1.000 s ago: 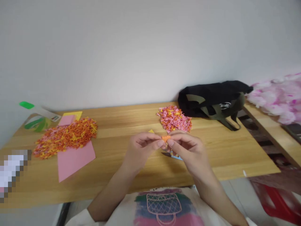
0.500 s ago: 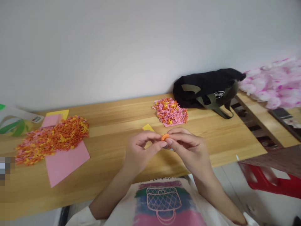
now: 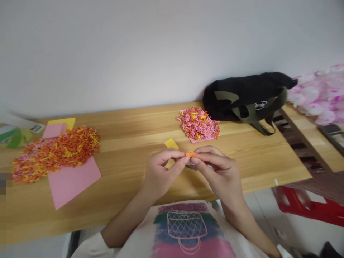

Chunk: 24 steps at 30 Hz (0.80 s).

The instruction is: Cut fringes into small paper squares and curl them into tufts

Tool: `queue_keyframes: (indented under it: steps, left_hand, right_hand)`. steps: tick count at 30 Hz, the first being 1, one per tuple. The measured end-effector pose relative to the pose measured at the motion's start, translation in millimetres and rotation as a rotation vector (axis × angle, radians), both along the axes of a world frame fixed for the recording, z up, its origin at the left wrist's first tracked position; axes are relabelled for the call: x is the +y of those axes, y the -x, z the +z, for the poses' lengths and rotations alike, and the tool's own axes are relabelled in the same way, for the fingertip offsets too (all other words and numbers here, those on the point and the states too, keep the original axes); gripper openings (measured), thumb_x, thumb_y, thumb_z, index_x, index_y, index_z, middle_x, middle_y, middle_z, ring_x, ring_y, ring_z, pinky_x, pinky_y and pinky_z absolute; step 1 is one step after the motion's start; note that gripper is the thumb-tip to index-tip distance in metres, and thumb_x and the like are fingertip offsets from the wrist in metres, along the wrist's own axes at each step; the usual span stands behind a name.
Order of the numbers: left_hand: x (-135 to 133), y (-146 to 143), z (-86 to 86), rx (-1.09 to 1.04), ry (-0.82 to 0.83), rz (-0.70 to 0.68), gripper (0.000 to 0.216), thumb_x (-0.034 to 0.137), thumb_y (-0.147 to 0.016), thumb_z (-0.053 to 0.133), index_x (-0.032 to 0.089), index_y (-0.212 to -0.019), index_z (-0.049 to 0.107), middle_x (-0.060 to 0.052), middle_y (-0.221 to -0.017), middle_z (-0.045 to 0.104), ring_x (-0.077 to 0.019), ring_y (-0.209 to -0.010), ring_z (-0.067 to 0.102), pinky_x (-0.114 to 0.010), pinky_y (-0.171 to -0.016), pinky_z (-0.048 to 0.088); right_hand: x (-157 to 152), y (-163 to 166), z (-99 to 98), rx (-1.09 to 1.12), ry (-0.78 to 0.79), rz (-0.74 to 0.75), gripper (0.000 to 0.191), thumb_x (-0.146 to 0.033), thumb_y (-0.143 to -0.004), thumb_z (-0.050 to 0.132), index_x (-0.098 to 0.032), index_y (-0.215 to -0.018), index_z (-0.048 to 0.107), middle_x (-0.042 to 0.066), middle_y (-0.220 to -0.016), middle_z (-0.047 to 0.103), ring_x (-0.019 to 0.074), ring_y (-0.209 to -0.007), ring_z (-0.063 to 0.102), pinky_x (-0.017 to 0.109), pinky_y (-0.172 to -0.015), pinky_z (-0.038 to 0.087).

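Observation:
A small strip of orange paper (image 3: 190,154) is stretched between my fingertips, above the table near its front edge. My left hand (image 3: 164,168) pinches one end between thumb and forefinger. At the other end, the thumb and forefinger of my right hand (image 3: 219,168) are closed on it. Beyond my hands lies a small yellow paper (image 3: 171,143). Something dark and bluish on the table, partly hidden under my fingers, is too covered to name. Past it sits a heap of pink, orange and yellow paper bits (image 3: 197,123) on pink paper.
To the left, a larger pile of paper bits (image 3: 61,152) covers part of a pink sheet (image 3: 75,181). A black bag (image 3: 247,95) leans on the wall at the back right. Pink and white fluffy material (image 3: 319,93) and a red stool (image 3: 303,206) are farther right.
The orange paper showed a curled, fringed edge and now looks like a flatter, straighter strip. Both hands keep their pinch. The view has shifted slightly.

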<state>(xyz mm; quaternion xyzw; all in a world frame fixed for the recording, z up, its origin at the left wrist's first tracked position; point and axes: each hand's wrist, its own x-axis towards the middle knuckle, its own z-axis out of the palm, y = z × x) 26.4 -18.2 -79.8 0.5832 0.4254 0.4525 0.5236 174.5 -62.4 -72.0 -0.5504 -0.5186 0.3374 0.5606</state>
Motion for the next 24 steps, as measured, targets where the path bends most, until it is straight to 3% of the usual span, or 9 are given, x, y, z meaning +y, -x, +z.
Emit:
queue_keyframes:
  steps: [3, 9, 17, 24]
  left_hand:
    - [4.0, -0.3, 1.4, -0.028, 0.033, -0.019, 0.005, 0.017, -0.069, 0.076, 0.018, -0.073, 0.077, -0.003, -0.071, 0.076, -0.0114, -0.064, 0.067, -0.018, -0.062, 0.054]
    - [16.4, 3.6, 6.8, -0.116, 0.078, -0.205, 0.01, 0.014, -0.069, 0.076, 0.022, -0.074, 0.08, -0.004, -0.076, 0.077, -0.0135, -0.071, 0.07, -0.02, -0.067, 0.055]
    - [21.6, 3.4, 4.6, -0.188, 0.12, -0.206, 0.007, 0.02, -0.063, 0.083, 0.021, -0.068, 0.079, -0.004, -0.069, 0.075, -0.0148, -0.063, 0.069, -0.023, -0.06, 0.055]
    - [18.9, 2.5, 5.4, -0.133, 0.071, -0.174, 0.006, 0.014, -0.065, 0.078, 0.02, -0.066, 0.078, -0.004, -0.067, 0.075, -0.0138, -0.06, 0.067, -0.022, -0.057, 0.054]
  right_hand:
    - [0.8, -2.5, -2.1, 0.006, 0.021, 0.011, 0.025, -0.014, -0.08, 0.071, -0.035, -0.091, 0.078, 0.001, -0.086, 0.07, 0.0133, -0.075, 0.065, 0.023, -0.056, 0.053]
    - [5.3, -8.7, -1.9, -0.019, 0.005, 0.063, 0.028, -0.012, -0.081, 0.069, -0.036, -0.093, 0.078, 0.001, -0.087, 0.07, 0.0124, -0.072, 0.064, 0.023, -0.055, 0.051]
    - [5.5, -8.4, 6.9, -0.069, -0.06, 0.086, 0.033, -0.005, -0.077, 0.071, -0.033, -0.093, 0.078, 0.0, -0.086, 0.07, 0.0124, -0.075, 0.066, 0.022, -0.058, 0.053]
    - [6.0, -7.2, 9.8, -0.076, -0.051, 0.066, 0.027, -0.006, -0.076, 0.071, -0.03, -0.087, 0.079, 0.001, -0.083, 0.07, 0.012, -0.072, 0.066, 0.021, -0.055, 0.052]
